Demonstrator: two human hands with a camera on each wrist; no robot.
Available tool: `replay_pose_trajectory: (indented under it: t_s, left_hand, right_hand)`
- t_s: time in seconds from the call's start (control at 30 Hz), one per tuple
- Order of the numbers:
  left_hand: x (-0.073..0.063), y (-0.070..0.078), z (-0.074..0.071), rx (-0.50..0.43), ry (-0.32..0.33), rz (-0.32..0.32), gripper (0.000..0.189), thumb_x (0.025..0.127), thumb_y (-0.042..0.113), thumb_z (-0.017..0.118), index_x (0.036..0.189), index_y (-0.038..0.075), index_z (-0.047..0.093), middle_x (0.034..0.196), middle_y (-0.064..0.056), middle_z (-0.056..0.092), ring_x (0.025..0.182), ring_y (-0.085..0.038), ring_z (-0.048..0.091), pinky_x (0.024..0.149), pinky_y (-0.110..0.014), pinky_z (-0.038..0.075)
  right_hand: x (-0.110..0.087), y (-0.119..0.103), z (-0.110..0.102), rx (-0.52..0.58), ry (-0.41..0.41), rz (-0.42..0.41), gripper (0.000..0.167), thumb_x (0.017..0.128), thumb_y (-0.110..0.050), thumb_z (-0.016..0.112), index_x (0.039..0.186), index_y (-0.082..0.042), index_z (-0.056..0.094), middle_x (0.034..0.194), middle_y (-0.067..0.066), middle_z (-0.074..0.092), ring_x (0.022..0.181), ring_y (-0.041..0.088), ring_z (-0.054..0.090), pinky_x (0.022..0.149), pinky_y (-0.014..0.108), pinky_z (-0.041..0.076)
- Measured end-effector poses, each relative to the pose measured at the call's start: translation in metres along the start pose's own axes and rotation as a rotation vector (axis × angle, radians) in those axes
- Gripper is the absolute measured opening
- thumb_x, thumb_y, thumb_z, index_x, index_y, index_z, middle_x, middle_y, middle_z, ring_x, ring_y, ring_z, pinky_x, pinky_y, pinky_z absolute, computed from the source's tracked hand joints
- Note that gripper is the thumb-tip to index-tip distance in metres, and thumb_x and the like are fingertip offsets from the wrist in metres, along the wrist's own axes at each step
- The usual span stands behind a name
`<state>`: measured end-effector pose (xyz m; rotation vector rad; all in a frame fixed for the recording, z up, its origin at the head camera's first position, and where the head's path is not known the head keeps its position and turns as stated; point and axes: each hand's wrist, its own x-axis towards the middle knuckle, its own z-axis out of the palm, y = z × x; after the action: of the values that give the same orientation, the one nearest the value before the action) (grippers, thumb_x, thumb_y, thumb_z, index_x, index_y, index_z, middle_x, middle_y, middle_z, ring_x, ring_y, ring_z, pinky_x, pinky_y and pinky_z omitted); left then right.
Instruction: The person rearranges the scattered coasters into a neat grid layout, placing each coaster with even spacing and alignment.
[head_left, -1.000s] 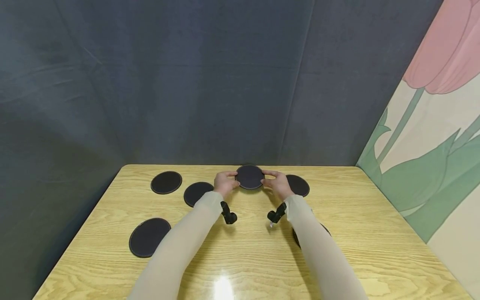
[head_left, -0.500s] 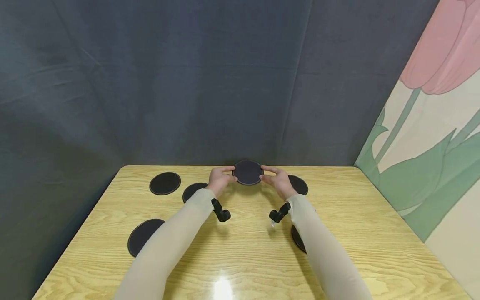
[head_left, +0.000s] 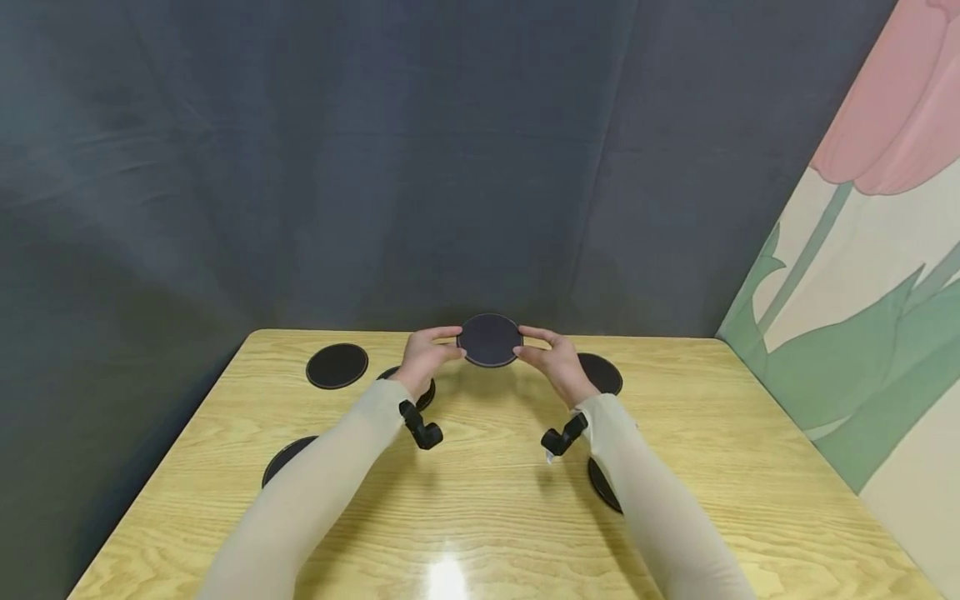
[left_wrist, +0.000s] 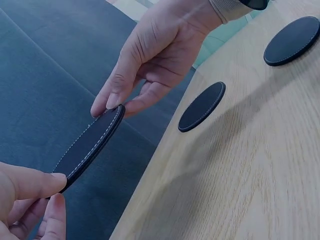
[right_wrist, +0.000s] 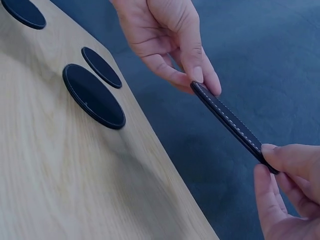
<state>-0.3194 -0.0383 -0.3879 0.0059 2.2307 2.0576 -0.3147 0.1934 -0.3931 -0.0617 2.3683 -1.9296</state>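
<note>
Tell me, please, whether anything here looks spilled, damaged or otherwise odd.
Nothing looks spilled or damaged: the left hand and right hand hold a dark disc aloft, and the other discs lie flat on the table. Only a pale bit by the right wrist's camera seems odd, too small to identify.

Dead centre, the raised disc hangs between the left hand and the right hand, up off the desk near its far edge, with a curtain behind and a wall along the right. Over on the left, the first flat disc lies toward the back corner, the second flat disc just to its right, partly behind that hand, and the third flat disc nearer the front, partly covered by the left sleeve. Across to the right, the fourth flat disc lies just beside the right hand, while the fifth flat disc lies in front of it, part-hidden by the right sleeve.
</note>
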Motion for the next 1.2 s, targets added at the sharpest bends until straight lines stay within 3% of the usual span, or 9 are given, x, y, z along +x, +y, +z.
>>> replay_pose_trajectory:
  t_s: [0.1,0.47,0.87,1.2]
  left_hand:
    - [0.001,-0.004,-0.005,0.011,0.005,0.004,0.045,0.084,0.002,0.071,0.127,0.013,0.065,0.133,-0.011,0.055,0.117,-0.027,0.060,0.105,-0.045,0.042]
    - [-0.014,-0.007,-0.019,0.031,-0.004,0.019,0.046,0.085,0.000,0.069,0.129,0.009,0.062,0.134,-0.013,0.054,0.121,-0.029,0.054,0.108,-0.047,0.039]
    - [-0.022,-0.017,-0.024,0.013,0.002,0.000,0.045,0.083,-0.001,0.070,0.127,0.009,0.064,0.133,-0.012,0.054,0.119,-0.029,0.054,0.103,-0.045,0.044]
    - [-0.023,-0.033,-0.022,0.079,0.027,0.005,0.041,0.083,-0.001,0.070,0.122,0.008,0.067,0.126,-0.014,0.059,0.103,-0.025,0.061,0.095,-0.044,0.050]
  right_hand:
    - [-0.001,0.002,0.003,-0.004,-0.002,-0.009,0.049,0.091,-0.017,0.068,0.138,-0.015,0.054,0.149,0.010,0.038,0.124,0.028,0.053,0.107,0.044,0.040]
    - [-0.010,0.001,0.017,0.042,-0.037,-0.019,0.049,0.091,-0.015,0.068,0.137,-0.012,0.053,0.133,0.017,0.056,0.117,0.027,0.060,0.107,0.045,0.040]
    - [-0.019,0.004,0.025,0.046,-0.052,-0.029,0.045,0.090,-0.013,0.068,0.133,-0.013,0.056,0.131,0.015,0.059,0.111,0.024,0.064,0.106,0.049,0.041]
    - [-0.015,0.027,0.031,0.022,-0.056,-0.011,0.046,0.089,-0.012,0.069,0.133,-0.011,0.056,0.127,0.018,0.062,0.109,0.023,0.065,0.105,0.044,0.042]
